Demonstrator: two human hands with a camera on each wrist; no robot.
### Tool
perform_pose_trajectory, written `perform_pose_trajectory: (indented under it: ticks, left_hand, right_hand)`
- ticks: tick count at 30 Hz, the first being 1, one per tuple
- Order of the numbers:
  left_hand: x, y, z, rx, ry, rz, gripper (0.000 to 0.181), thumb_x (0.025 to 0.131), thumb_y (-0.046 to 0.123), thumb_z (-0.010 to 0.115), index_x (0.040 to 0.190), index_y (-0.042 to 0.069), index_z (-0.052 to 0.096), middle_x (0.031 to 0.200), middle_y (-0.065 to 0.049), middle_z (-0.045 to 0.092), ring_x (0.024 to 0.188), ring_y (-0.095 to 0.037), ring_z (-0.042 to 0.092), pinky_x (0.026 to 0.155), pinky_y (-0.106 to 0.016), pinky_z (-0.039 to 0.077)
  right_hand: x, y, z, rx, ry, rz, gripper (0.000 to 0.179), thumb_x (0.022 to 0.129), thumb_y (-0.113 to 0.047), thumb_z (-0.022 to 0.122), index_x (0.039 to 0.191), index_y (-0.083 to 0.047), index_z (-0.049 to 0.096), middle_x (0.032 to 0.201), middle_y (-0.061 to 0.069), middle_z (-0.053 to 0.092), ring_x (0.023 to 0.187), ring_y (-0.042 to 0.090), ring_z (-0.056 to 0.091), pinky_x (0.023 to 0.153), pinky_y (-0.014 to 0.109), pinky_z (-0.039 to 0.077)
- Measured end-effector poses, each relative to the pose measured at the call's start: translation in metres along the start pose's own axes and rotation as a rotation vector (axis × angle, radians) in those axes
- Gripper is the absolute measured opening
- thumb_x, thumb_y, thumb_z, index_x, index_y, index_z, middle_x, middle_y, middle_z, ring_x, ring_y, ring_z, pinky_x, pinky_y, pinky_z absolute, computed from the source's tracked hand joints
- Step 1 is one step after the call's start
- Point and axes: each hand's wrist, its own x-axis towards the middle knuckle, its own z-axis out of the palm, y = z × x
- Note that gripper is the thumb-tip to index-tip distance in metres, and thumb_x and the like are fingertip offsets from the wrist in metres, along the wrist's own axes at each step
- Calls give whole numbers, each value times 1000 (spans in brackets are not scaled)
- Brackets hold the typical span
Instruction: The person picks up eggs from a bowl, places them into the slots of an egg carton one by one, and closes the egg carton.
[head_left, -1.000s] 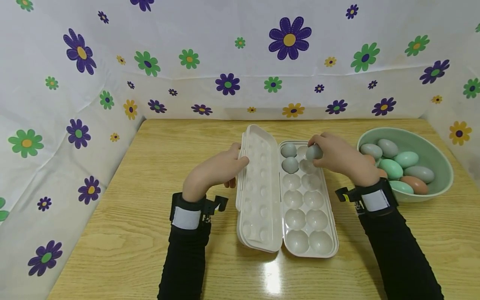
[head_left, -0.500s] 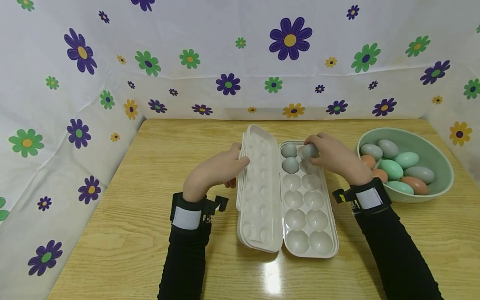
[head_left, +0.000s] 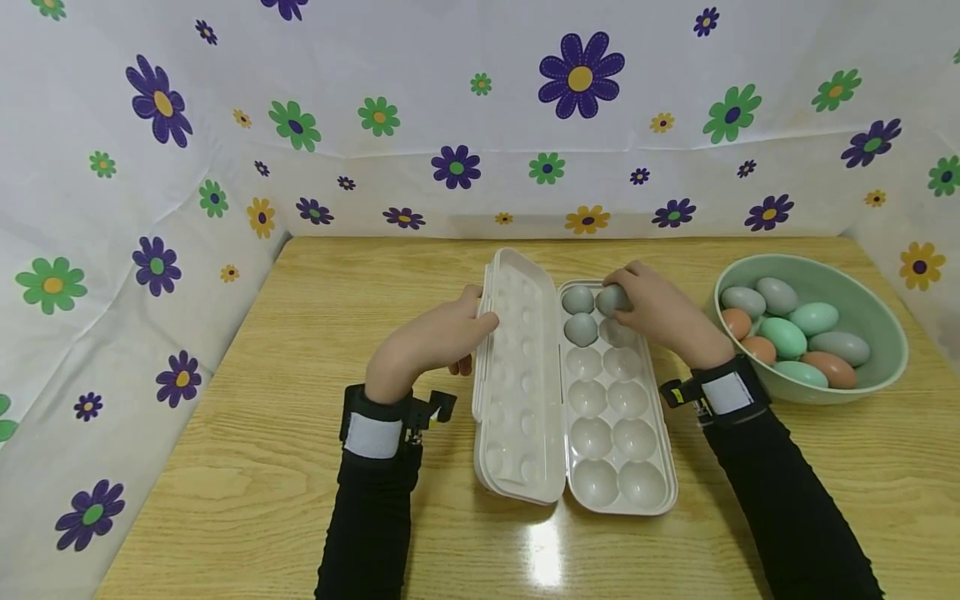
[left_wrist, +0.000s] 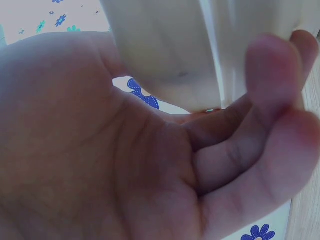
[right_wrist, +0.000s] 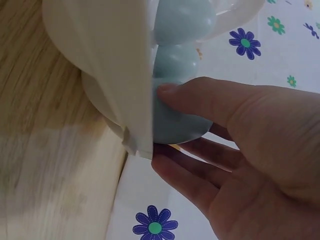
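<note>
Nearby, black sleeves (head_left: 367,533): gathered, wrinkled fabric, running in from the front of the bench (head_left: 247,500), which was yellow grained wood with a glossy streak of light.

Egg tray (head_left: 611,417): shiny white plastic, moulded into two rows of round cups, right of the bench's middle, its far end toward the back edge; uneven pressure on one rim could have tilted or slid it.

Left hand (head_left: 438,337): thumb hooked over the rim of the dimpled, raised lid (head_left: 517,408), other fingers curled behind its outer face; a slackened hold might have let the lid drop and jolt the tray.

Seated eggs (head_left: 581,330): two, blue-grey and matte, at the far end of the left row.

Right hand (head_left: 667,312): fingers pinching a third, blue-grey egg (head_left: 612,299) at the right row's farthest cup; whether it fully rested there, I could not tell. Its smooth curve could have slipped the pinch, or rolled against its neighbours if freed early.

Bowl (head_left: 873,312): mint, smooth-walled, by the bench's right edge toward the back corner, holding oval grey, green and brown eggs (head_left: 782,337); a wide wrist swing might have bumped it.

Backdrop (head_left: 510,67): creased white cloth, flower-printed, beyond the back edge.
</note>
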Motion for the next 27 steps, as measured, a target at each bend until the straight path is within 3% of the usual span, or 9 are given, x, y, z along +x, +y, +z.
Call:
perform_pose_trajectory:
  ticks: [9,27]
  left_hand:
    - [0,-1,-1,1,0,-10,49,97,29,31,138,3,23,68,-8,54,54,-23,53,51,-29,45]
    - [1,-2,0,-16,-7,-3,49,97,28,30,138,3,23,72,-10,54,55,-23,53,52,-28,45]
  right_hand:
    - [2,-2,0,8,18,-16,33,90,-4,55,121,7,54,117,26,55,109,38,52,93,49,44]
    - [1,-3,1,5,27,-18,30,90,-3,55,119,7,56,116,25,54,109,37,52,93,49,44]
